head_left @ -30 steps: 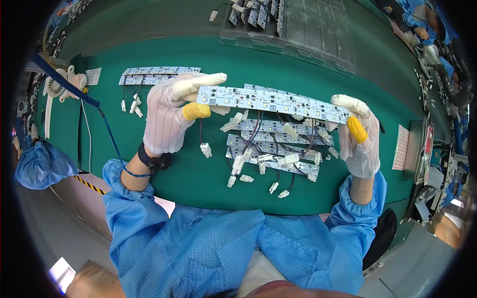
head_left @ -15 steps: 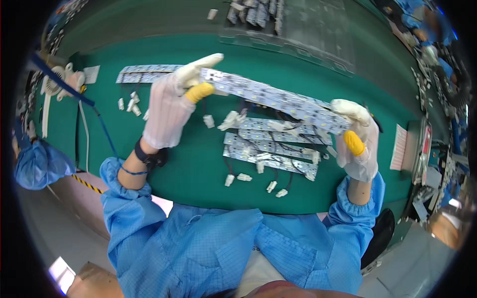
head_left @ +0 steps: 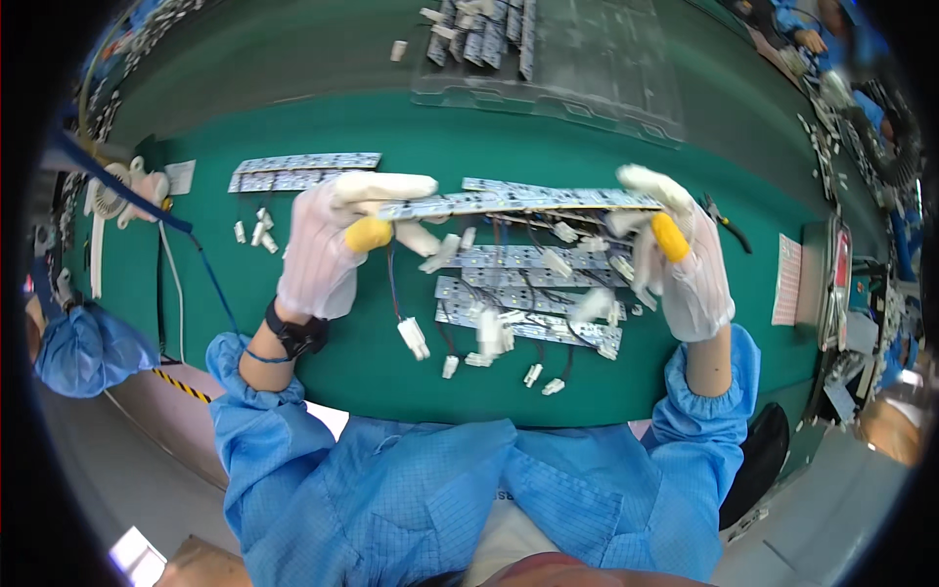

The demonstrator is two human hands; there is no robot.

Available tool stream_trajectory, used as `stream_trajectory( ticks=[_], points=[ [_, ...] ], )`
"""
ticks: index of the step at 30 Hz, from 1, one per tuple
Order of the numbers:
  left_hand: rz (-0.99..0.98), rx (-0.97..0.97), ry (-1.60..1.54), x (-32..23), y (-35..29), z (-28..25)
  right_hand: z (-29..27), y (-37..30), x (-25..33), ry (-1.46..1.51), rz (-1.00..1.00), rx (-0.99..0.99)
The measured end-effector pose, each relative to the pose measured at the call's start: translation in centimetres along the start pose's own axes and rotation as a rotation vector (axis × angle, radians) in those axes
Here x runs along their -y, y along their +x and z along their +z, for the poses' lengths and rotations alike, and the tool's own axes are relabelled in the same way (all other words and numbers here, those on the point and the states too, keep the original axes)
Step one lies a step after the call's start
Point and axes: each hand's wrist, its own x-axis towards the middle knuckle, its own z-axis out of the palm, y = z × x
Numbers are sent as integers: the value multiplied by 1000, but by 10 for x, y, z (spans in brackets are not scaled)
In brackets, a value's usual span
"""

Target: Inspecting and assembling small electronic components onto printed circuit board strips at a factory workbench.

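A long, narrow LED board (head_left: 528,203) is held level above the green mat, tilted so that mostly its edge shows. My left hand (head_left: 328,240), in a white glove with a yellow thumb tip, pinches its left end. The right end is gripped by my right hand (head_left: 693,264), gloved the same way. Dark wires with white connectors (head_left: 414,338) dangle under the board, some blurred. Beneath it, several more LED boards (head_left: 538,276) lie in rows on the mat with their wires and plugs. Further left lies another pair of LED boards (head_left: 308,163).
A clear plastic tray (head_left: 548,103) at the back carries several boards (head_left: 479,34). Dark-handled pliers (head_left: 729,227) lie right of my right hand, near a paper sheet (head_left: 787,279). At left are a small white fan (head_left: 112,191), a blue cord (head_left: 208,279) and another person's blue sleeve (head_left: 93,338).
The held board has turned from a slant, face showing, to nearly level and edge-on. My left hand is lower, and the hanging connectors have swung into fuller view.
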Motion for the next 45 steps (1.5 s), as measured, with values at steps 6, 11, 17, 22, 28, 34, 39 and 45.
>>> stream_trajectory(
  ticks=[6, 11, 17, 22, 28, 34, 39, 45],
  points=[
    [50, -53, 349, -2, 2, 4, -17, -8, -11, 9, 66, 22],
    [51, -228, 597, 9, 2, 7, -10, -10, -1, 50, 31, 30],
    [15, -209, 559, 13, 6, 3, -6, -9, 11, -40, 139, 84],
    [-25, -161, 441, -1, 12, 12, -17, -6, -1, -84, 76, 45],
    [50, -205, 391, 7, 6, 5, -17, -7, -5, 165, 87, 123],
    [56, -105, -409, 9, 8, 18, -4, -5, 0, -30, 7, 62],
    [16, 105, 144, -18, -2, 0, 12, -7, 13, -59, 54, 21],
    [130, -286, -15, 12, 12, -110, 8, -5, 2, 50, -93, 26]
  ],
)
